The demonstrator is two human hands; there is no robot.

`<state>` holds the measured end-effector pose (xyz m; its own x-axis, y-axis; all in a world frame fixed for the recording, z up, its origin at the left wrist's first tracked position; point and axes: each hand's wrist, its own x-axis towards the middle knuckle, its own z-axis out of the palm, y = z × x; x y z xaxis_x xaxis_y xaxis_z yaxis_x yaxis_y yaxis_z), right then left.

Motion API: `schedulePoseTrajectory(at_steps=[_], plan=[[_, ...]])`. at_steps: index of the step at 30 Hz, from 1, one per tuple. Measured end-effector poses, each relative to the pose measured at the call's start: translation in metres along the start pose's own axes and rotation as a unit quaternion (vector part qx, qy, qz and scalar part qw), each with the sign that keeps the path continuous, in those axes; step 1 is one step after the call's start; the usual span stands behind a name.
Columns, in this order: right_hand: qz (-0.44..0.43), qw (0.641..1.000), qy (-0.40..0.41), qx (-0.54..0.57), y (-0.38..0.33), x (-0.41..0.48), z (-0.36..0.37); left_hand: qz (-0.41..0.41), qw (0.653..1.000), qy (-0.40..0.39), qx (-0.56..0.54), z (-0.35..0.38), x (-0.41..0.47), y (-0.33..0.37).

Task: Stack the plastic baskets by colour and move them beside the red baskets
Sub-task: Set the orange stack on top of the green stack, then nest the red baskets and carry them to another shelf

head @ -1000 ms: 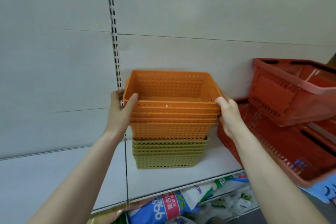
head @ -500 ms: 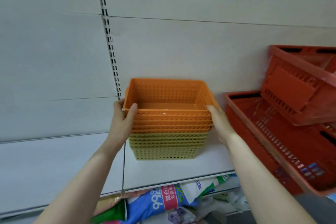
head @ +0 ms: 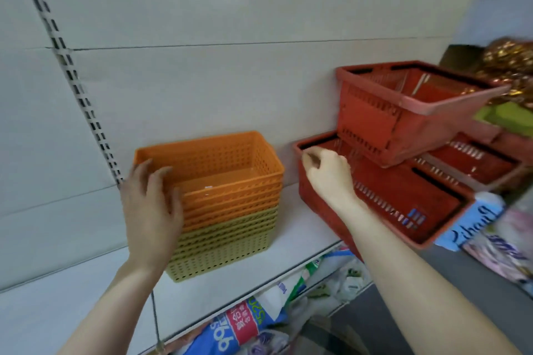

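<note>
Stack of perhaps six orange baskets (head: 230,196) on five green baskets (head: 225,251), three red baskets (head: 372,124), left hand (head: 150,210) spread, right hand (head: 328,176) unclear

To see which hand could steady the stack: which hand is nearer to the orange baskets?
Left. The left hand is at the left front corner of the orange baskets, fingers spread. The right hand is apart to their right, at the rim of the lower red basket.
</note>
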<state>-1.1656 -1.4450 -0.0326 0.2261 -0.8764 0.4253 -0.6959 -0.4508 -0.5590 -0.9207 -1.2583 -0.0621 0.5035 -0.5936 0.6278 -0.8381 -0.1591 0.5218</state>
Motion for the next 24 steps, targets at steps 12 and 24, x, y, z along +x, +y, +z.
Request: schedulePoseTrajectory(at_steps=[12, 24], plan=[[0.185, 0.961, 0.206, 0.029, 0.150, 0.097, -0.202, 0.069, 0.976, -0.206, -0.010, 0.104, 0.027, 0.174], [0.346, 0.859, -0.092, 0.367, 0.278, 0.220, -0.205, -0.183, 0.941, -0.284, 0.020, 0.279, -0.057, 0.283]])
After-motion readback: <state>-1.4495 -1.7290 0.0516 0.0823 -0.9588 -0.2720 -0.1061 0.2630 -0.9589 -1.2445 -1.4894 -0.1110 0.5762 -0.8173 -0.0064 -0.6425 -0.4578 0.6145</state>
